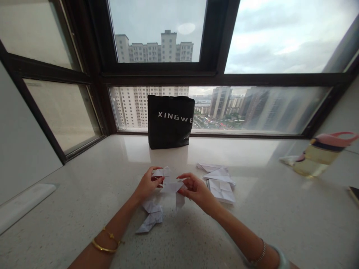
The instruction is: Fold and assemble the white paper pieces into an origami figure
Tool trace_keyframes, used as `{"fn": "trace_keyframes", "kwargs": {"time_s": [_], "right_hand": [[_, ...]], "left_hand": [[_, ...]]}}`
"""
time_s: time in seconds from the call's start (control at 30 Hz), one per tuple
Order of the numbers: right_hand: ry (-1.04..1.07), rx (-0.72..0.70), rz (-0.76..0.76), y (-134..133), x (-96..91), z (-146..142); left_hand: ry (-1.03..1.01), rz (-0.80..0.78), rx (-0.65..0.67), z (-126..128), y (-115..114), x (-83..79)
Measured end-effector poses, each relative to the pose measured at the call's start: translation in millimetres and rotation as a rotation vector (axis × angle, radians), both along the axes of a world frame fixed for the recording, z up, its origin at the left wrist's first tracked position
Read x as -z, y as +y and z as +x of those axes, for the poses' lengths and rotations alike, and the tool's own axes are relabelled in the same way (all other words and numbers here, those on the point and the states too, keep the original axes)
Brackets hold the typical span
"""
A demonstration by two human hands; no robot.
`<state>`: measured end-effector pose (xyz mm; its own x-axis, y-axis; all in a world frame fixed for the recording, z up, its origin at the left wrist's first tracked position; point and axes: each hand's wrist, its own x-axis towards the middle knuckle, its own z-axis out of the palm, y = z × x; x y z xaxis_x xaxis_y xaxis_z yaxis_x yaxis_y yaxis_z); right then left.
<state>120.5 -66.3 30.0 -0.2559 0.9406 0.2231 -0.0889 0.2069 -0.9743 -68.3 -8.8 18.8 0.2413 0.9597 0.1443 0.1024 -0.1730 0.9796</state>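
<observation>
Between my two hands is a white folded paper piece (171, 187), held a little above the pale speckled countertop (117, 209). My left hand (150, 184) pinches its left part between thumb and fingers. On the other side, the thumb and fingers of my right hand (195, 188) close on its right end, where a flap hangs down. Just below my left wrist, another folded paper shape (151, 217) lies on the counter. To the right of my right hand rests a loose pile of folded white papers (221, 189).
A black bag with white lettering (171, 125) stands upright against the window. At the right is a bottle with a pink lid (322, 157), and a dark flat object (355, 193) shows at the right edge. A long white strip (28, 203) lies at the left.
</observation>
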Motion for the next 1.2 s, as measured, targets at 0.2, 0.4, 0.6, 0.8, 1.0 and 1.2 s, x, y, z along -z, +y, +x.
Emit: {"fn": "trace_keyframes", "kwargs": {"time_s": [0.2,0.4,0.6,0.8,1.0,1.2], "right_hand": [[-0.154,0.165,0.100,3.1,-2.1,6.5],[-0.316,0.284,0.140,7.2,7.4,10.5],[-0.490,0.342,0.213,4.1,5.1,9.0],[-0.513,0.509,0.352,-1.5,3.6,4.5],[-0.687,0.456,0.592,-24.3,8.5,-23.7],[-0.941,0.146,0.377,-32.9,15.6,-65.4]], "left_hand": [[-0.049,-0.121,0.212,17.3,-18.8,-7.2],[-0.115,-0.200,0.343,26.6,-29.0,-7.7],[-0.123,-0.219,0.414,27.0,-34.8,-10.3],[-0.129,-0.184,0.330,28.1,-29.6,-8.7],[-0.237,-0.117,0.084,19.9,-15.3,-4.6],[-0.263,-0.098,-0.033,18.4,-15.9,-7.8]]}}
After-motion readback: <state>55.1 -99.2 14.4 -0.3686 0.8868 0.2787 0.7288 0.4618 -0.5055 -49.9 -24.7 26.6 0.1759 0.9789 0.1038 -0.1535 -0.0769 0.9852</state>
